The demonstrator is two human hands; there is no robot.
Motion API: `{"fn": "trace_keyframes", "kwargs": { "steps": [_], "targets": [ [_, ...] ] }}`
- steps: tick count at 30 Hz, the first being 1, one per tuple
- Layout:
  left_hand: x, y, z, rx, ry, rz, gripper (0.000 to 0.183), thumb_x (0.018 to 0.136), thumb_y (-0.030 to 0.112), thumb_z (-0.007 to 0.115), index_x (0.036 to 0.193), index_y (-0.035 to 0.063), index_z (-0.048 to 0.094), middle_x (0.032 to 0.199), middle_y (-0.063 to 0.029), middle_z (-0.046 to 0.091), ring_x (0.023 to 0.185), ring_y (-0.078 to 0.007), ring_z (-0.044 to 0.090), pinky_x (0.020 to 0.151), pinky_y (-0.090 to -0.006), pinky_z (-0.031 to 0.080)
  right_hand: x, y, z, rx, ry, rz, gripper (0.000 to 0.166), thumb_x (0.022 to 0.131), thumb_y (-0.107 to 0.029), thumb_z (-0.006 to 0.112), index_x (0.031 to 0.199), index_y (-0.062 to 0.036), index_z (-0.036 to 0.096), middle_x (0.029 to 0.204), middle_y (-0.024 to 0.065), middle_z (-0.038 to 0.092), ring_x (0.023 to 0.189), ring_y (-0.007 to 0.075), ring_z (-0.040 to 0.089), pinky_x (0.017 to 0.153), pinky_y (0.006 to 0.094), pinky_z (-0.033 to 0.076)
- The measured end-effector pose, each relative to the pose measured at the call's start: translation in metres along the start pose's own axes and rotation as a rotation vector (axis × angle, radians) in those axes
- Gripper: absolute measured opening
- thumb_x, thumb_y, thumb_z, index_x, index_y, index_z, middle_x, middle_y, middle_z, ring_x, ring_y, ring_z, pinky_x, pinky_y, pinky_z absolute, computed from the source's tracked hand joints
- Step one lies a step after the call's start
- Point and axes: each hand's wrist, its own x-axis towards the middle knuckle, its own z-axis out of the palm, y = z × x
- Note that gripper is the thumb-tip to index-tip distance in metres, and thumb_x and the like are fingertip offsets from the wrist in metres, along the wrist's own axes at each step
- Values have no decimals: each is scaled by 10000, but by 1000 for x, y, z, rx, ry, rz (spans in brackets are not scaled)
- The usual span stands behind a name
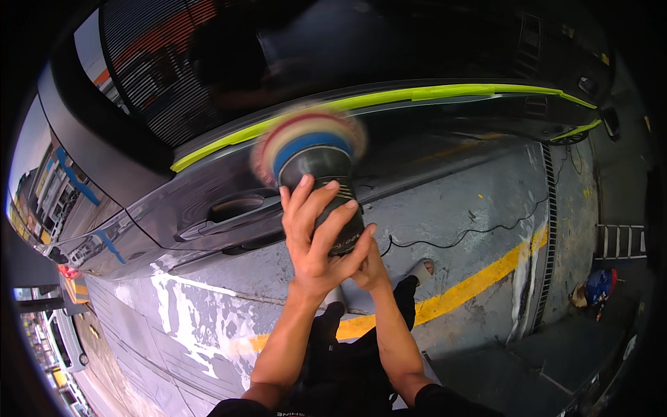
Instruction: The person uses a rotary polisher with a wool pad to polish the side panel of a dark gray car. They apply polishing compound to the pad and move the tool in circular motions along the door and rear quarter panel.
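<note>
A black electric polisher [318,164] is pressed towards the upper side of a dark car door [443,120]. Its round pad [312,125], ringed in red, cream and blue, is blurred as if spinning. My left hand [315,245] lies over the tool's body with fingers spread around it. Behind and to the right, my right hand [372,268] grips the rear end or handle, which is largely hidden by the left hand. Yellow-green masking tape [453,92] runs along the base of the window, and the pad overlaps it. A door handle [237,208] sits left of the polisher.
A black cord [458,240] trails right across the grey floor [443,208]. My feet stand near a yellow painted line [469,286]. Further right are a drain grate [544,240] and a ladder [620,241]. Blue tape [109,245] marks the car's rear.
</note>
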Motion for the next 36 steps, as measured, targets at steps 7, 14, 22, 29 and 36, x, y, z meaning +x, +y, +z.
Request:
{"fn": "trace_keyframes", "kwargs": {
  "steps": [7, 14, 22, 29, 36],
  "targets": [
    [2, -3, -12, -29, 6, -10, 560, 713, 171, 936, 1220, 105, 707, 1394, -179, 630, 1446, -446, 498, 1231, -655, 307, 3, -1, 13, -3, 36, -1, 588, 860, -347, 826, 1257, 21, 596, 1082, 103, 674, 1003, 196, 641, 891, 346, 514],
    [-1, -9, -21, -22, 48, -31, 580, 698, 182, 943, 1226, 126, 711, 1408, -164, 626, 1456, -440, 493, 1235, -659, 309, 7, -12, 25, 3, 44, -14, 601, 870, -392, 833, 1231, 36, 614, 1100, 121, 705, 1003, 216, 685, 884, 358, 537],
    [-3, -16, -36, -9, 68, -49, 582, 697, 181, 943, 1227, 125, 709, 1409, -166, 624, 1453, -446, 495, 1232, -659, 315, 8, -3, 36, -29, 16, -12, 651, 860, -459, 843, 1217, 36, 615, 1064, 132, 703, 977, 225, 689, 869, 363, 539],
    [-6, -23, -49, -17, 102, -66, 583, 696, 180, 944, 1223, 122, 704, 1410, -165, 621, 1452, -448, 494, 1229, -661, 312, 12, -10, 47, -90, -25, -13, 618, 860, -433, 838, 1200, 30, 609, 1050, 126, 696, 963, 214, 678, 857, 357, 537],
    [-9, -27, -64, -15, 138, -106, 577, 704, 183, 942, 1224, 124, 698, 1410, -163, 621, 1457, -448, 490, 1232, -659, 306, 14, -15, 56, -122, -88, 27, 563, 851, -379, 845, 1171, 13, 598, 1021, 114, 684, 927, 190, 656, 821, 344, 535]
  ]
}}
